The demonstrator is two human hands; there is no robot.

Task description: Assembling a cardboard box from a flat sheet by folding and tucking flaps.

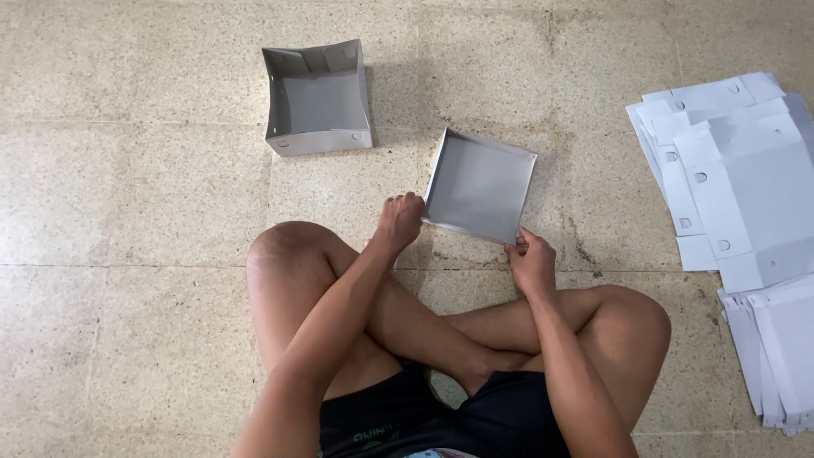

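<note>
hands [466,242] gripping shallow grey tray [479,185], open box [316,100]

folded grey boxes [318,97]: 2 | flat sheet stacks [729,170]: 2

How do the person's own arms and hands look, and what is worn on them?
Both arms are bare along all that shows, with no sleeves in view. The left hand and the right hand wear no gloves, and no rings, watch or bracelet can be seen. The only clothing in view is a pair of black shorts.
</note>
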